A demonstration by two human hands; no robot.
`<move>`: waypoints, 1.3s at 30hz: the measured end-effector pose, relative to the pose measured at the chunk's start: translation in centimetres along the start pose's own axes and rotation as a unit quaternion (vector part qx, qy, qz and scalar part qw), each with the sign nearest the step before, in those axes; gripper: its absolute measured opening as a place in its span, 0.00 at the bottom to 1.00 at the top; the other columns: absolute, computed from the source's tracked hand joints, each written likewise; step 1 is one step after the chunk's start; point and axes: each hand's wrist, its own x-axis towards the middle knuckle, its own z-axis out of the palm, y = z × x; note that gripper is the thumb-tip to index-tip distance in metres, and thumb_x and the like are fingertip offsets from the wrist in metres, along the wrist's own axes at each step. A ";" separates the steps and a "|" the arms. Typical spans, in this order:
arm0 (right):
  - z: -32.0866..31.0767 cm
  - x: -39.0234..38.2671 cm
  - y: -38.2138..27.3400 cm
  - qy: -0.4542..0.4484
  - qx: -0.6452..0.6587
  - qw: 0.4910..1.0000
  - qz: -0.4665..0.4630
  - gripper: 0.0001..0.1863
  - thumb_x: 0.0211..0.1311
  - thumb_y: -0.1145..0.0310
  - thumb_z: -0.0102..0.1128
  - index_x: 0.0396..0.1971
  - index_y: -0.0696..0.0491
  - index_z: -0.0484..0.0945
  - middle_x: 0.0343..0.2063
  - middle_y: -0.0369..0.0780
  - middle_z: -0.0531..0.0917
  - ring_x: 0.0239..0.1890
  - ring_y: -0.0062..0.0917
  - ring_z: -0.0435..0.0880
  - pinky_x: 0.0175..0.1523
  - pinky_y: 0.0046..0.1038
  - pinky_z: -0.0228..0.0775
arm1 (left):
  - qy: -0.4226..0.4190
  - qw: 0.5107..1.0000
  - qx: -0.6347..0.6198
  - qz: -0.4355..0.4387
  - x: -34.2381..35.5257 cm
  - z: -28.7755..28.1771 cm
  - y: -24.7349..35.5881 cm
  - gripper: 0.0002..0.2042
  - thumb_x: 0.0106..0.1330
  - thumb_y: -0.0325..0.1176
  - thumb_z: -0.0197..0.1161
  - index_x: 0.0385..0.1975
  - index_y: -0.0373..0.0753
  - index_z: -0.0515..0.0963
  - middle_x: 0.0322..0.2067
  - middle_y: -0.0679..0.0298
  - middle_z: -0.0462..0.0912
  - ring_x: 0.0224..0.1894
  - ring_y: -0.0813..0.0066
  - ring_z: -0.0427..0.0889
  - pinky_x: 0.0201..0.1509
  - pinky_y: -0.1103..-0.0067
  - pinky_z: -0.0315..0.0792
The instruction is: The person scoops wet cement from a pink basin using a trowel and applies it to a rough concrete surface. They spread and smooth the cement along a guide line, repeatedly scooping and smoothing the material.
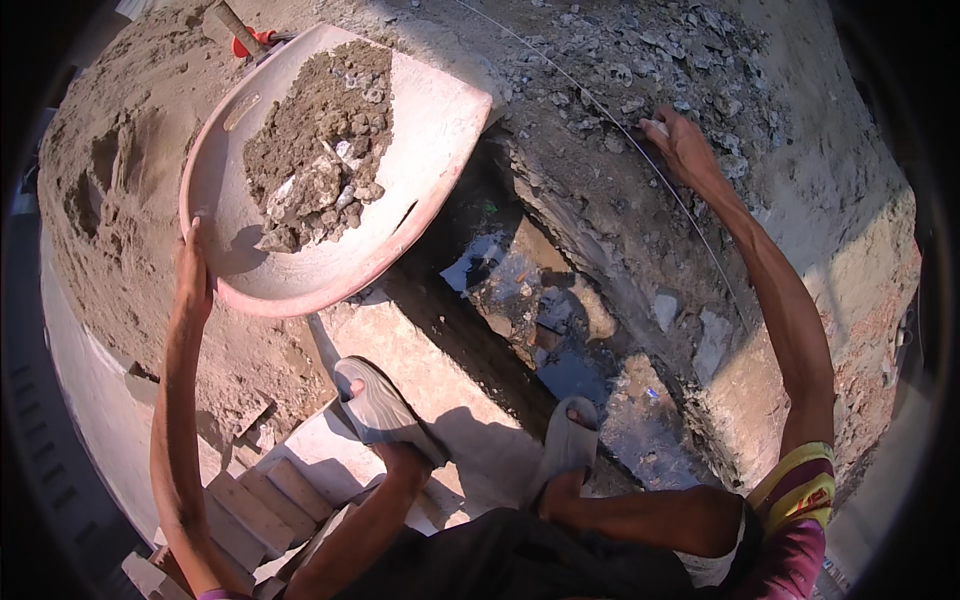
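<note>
A pale pink, scoop-shaped pan [440, 110] tilts at the upper left, with a heap of grey soil and broken rubble [320, 160] inside. My left hand [197, 265] is closed on its near-left rim, fingers mostly hidden beneath, the thumb on top. Over at the right, my right hand [686, 148] reaches to the rubble-strewn bank beyond the trench. Its fingers pinch a small pale lump that looks like a piece of rubble, beside a thin stretched string [600, 105].
An open trench [570, 375] with dark water and debris runs between my feet and the bank. My sandalled feet stand on a concrete ledge [480, 430]. Stacked bricks [265, 510] lie at lower left. A sand heap [110, 150] and a wooden-handled tool [235, 25] are beyond the pan.
</note>
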 end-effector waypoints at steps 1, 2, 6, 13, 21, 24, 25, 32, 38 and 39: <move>-0.7 0.5 -0.6 -0.023 0.025 0.999 0.014 0.25 0.78 0.48 0.54 0.43 0.60 0.77 0.21 0.47 0.76 0.28 0.38 0.77 0.38 0.47 0.67 | 0.004 1.000 -0.015 0.001 -0.2 -0.6 -0.1 0.32 0.79 0.54 0.52 0.69 0.31 0.67 0.62 0.54 0.74 0.63 0.66 0.74 0.68 0.72 0.69; -1.8 0.7 -1.0 -0.019 0.017 1.000 0.016 0.26 0.78 0.47 0.54 0.44 0.60 0.78 0.21 0.46 0.76 0.27 0.37 0.77 0.38 0.46 0.68 | 0.008 0.999 -0.031 0.001 -0.2 -0.9 -0.2 0.32 0.79 0.56 0.51 0.68 0.31 0.67 0.61 0.53 0.75 0.61 0.66 0.75 0.66 0.70 0.71; -7.4 1.5 -4.8 -0.054 -0.027 0.997 0.056 0.28 0.78 0.45 0.53 0.48 0.60 0.79 0.20 0.42 0.75 0.24 0.33 0.77 0.36 0.46 0.69 | 0.022 0.997 -0.065 -0.017 0.2 -1.7 -0.3 0.34 0.79 0.58 0.48 0.69 0.31 0.65 0.63 0.50 0.75 0.62 0.62 0.76 0.68 0.68 0.71; -7.1 1.5 -18.1 0.100 -0.079 0.967 -0.219 0.28 0.80 0.46 0.48 0.52 0.59 0.78 0.26 0.45 0.79 0.28 0.32 0.79 0.38 0.43 0.72 | 0.049 0.991 -0.109 -0.053 -0.2 0.9 1.5 0.32 0.82 0.55 0.43 0.68 0.31 0.67 0.61 0.52 0.77 0.61 0.61 0.78 0.67 0.67 0.72; -7.3 5.4 -7.4 -0.051 0.025 0.998 -0.019 0.30 0.80 0.42 0.45 0.41 0.57 0.79 0.23 0.37 0.74 0.25 0.24 0.70 0.36 0.38 0.65 | 0.087 0.987 -0.118 -0.065 -1.3 -0.1 0.4 0.32 0.81 0.55 0.46 0.67 0.30 0.67 0.59 0.52 0.78 0.59 0.61 0.79 0.64 0.66 0.75; -6.3 -3.5 -1.5 -0.150 0.078 0.985 0.040 0.28 0.79 0.44 0.50 0.35 0.56 0.79 0.18 0.31 0.67 0.22 0.18 0.64 0.29 0.31 0.57 | 0.080 0.986 -0.126 -0.079 -2.3 2.0 0.9 0.33 0.81 0.56 0.47 0.68 0.28 0.66 0.60 0.52 0.77 0.59 0.60 0.78 0.65 0.66 0.73; -5.5 -5.4 -1.1 -0.197 0.108 0.972 0.065 0.27 0.78 0.45 0.51 0.35 0.57 0.79 0.18 0.31 0.67 0.23 0.17 0.64 0.28 0.30 0.57 | 0.075 0.986 -0.120 -0.084 -2.5 1.9 0.9 0.34 0.80 0.57 0.47 0.68 0.28 0.65 0.60 0.51 0.77 0.60 0.60 0.78 0.66 0.66 0.73; 3.5 -2.8 -7.0 -0.198 0.182 0.962 0.046 0.30 0.78 0.43 0.52 0.35 0.59 0.80 0.21 0.37 0.74 0.25 0.23 0.72 0.29 0.35 0.63 | 0.064 0.987 -0.129 -0.069 -1.8 -0.1 -0.2 0.32 0.82 0.55 0.43 0.69 0.29 0.64 0.62 0.50 0.75 0.61 0.60 0.78 0.68 0.67 0.72; 1.8 -1.0 -5.7 -0.224 0.024 0.974 -0.032 0.28 0.77 0.46 0.55 0.42 0.61 0.84 0.29 0.48 0.83 0.34 0.35 0.83 0.43 0.39 0.73 | 0.035 0.988 -0.145 -0.049 -2.6 0.7 1.0 0.30 0.83 0.53 0.41 0.68 0.29 0.65 0.62 0.51 0.75 0.60 0.60 0.78 0.67 0.67 0.73; 2.2 -1.5 -5.1 -0.198 0.019 0.979 -0.037 0.27 0.77 0.48 0.55 0.40 0.62 0.83 0.27 0.49 0.82 0.33 0.37 0.81 0.41 0.41 0.72 | 0.052 0.986 -0.148 -0.057 -2.6 1.1 1.3 0.30 0.83 0.52 0.41 0.68 0.29 0.65 0.62 0.51 0.75 0.61 0.60 0.78 0.67 0.67 0.72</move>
